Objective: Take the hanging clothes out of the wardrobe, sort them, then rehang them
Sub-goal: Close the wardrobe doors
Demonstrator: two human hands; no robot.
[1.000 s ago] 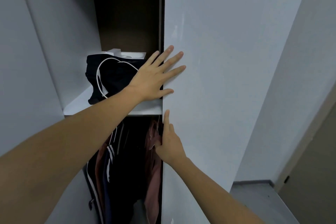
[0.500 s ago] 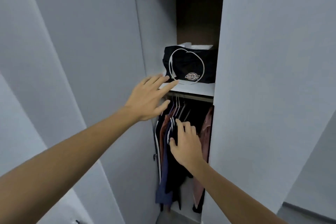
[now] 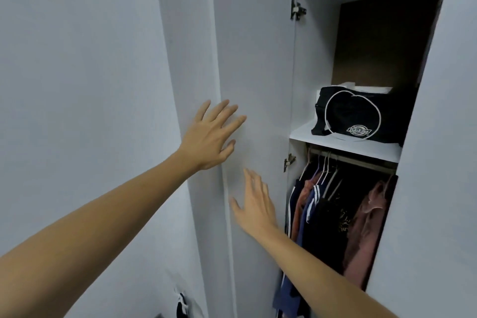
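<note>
The wardrobe's left door (image 3: 255, 59) is swung wide open. My left hand (image 3: 211, 134) lies flat against that door with fingers spread. Lower down, my right hand (image 3: 254, 205) is at the same door panel, fingers straight and slightly blurred. Inside, several hanging clothes (image 3: 335, 209) fill the space under the rail (image 3: 353, 159): navy with white stripes, black, and pink at the right. Neither hand holds anything.
A black bag (image 3: 358, 116) with a white strap sits on the white shelf (image 3: 343, 146) above the rail. The right door (image 3: 444, 162) stands closed at the right. A plain wall (image 3: 77, 85) runs along the left.
The view has swung left. Both hands have moved from the wardrobe opening to the left door panel, which now stands further open.
</note>
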